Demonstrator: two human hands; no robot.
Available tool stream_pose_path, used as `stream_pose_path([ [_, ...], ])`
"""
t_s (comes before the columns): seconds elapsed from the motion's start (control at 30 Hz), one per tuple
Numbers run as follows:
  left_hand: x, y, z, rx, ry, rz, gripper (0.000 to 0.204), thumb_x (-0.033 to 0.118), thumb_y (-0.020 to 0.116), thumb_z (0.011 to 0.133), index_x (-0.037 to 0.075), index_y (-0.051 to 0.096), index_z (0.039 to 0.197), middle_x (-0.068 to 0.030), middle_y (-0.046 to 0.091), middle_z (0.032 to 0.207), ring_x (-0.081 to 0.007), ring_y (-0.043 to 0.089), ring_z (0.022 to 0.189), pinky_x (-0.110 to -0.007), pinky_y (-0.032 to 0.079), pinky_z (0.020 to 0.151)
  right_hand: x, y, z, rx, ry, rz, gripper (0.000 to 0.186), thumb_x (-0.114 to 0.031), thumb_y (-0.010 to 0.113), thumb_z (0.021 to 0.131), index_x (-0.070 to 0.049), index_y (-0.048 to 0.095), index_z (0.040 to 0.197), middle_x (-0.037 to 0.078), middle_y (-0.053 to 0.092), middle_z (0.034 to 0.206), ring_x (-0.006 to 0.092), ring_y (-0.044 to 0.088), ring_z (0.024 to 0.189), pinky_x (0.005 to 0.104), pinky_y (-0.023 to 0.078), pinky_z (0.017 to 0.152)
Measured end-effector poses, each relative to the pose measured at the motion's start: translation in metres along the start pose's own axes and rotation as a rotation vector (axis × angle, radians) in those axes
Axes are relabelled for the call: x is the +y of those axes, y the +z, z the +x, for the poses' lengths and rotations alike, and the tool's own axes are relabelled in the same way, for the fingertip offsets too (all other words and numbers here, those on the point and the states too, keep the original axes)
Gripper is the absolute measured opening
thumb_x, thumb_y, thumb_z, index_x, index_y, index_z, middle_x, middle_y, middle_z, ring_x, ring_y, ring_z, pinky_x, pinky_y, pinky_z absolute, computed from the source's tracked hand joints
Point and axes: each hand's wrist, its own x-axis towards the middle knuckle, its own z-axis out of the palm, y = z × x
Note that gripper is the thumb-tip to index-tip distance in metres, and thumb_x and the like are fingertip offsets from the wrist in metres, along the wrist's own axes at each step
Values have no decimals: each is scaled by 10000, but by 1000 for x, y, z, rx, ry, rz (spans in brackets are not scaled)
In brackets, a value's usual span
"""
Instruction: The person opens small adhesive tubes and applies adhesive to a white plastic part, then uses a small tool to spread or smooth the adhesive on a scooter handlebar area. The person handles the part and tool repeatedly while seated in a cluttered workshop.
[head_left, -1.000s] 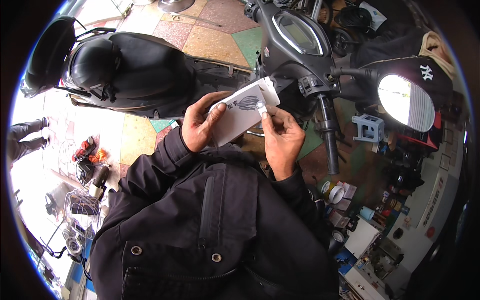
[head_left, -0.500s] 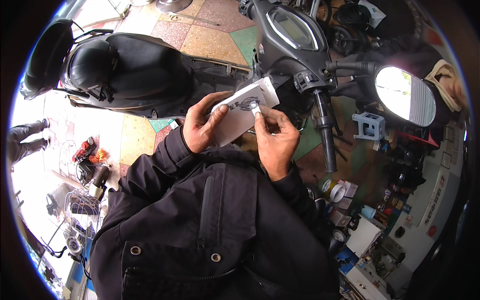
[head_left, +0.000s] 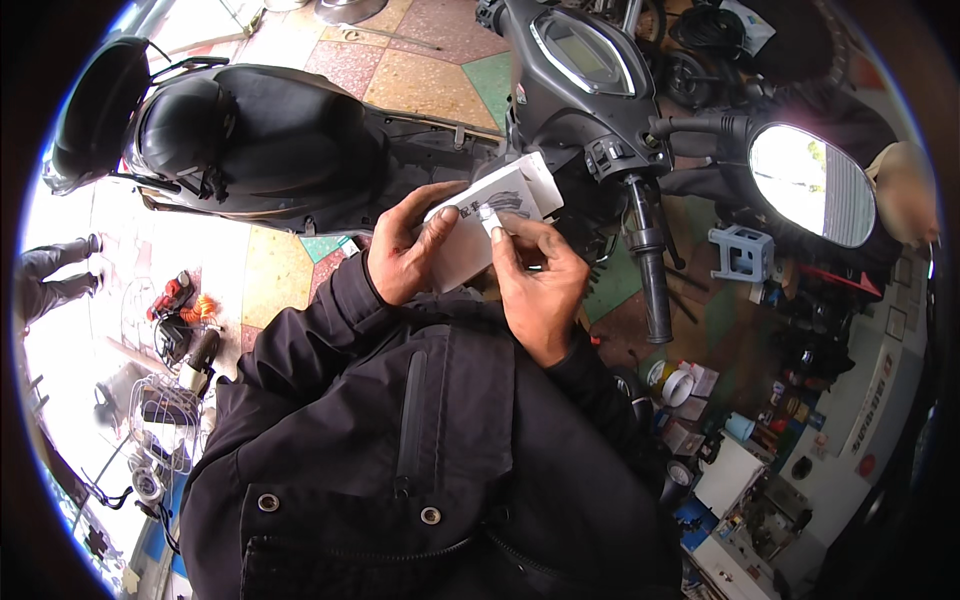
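Left hand point(head_left: 412, 250) is gripping the white box point(head_left: 487, 222) at frame centre, long axis running up-right; right hand point(head_left: 540, 280) is pinching its top face, nearer the upper end.

A black jacket point(head_left: 420, 450) of matte woven fabric is worn, filling the lower centre of the view. Long black sleeves are seen on both arms, ending in plain cuffs at the wrists. A vertical zip pocket point(head_left: 412, 420) is set into the chest, edged with a stitched seam. Two round metal snap buttons point(head_left: 268, 502) are fixed lower down on the front, silver rimmed with dark centres. A curved zipper line point(head_left: 470, 545) is visible near the bottom edge. Creases are seen across shoulders and elbows. The left hand point(head_left: 412, 250) and right hand point(head_left: 540, 285) are left bare, no gloves, rings or watch seen.
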Motion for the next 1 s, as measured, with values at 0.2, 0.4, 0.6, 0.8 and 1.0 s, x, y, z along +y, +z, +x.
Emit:
stream_pose_path([
  [0.2,-3,-4,0,12,-39,-29,421,277,561,1107,-45,609,1374,-107,712,1194,-141,642,1051,-287,516,935,3,-17,14,78,30,-4,150,-14,740,957,19,750,1103,20,751,910,50,651,741,224,524,688],
  [0.4,0,-1,-1,4,-31,7,428,281,548,1113,-44,603,1387,-109,709,1207,-142,641,1059,-281,512,935,14,-21,15,94,64,-32,138,-10,736,956,24,746,1090,15,751,906,45,645,728,228,524,671],
  [0.6,3,3,-1,3,-22,-15,421,272,560,1108,-41,605,1386,-111,703,1225,-143,622,1100,-283,493,969,14,-18,14,68,67,-99,144,4,738,957,38,742,1096,15,741,904,30,629,736,202,499,682],
  [0.8,2,5,2,-8,-20,8,431,286,558,1109,-42,603,1387,-104,707,1211,-140,628,1087,-283,500,958,3,-12,10,-2,47,-86,147,4,737,954,17,749,1100,17,740,905,37,636,740,212,510,676],
  [1.0,2,2,2,12,-66,-35,416,267,583,1099,-49,609,1369,-108,716,1180,-138,641,1052,-297,520,937,2,-26,17,79,39,-68,168,-5,723,976,44,731,1137,26,745,984,49,645,807,210,514,741],
])
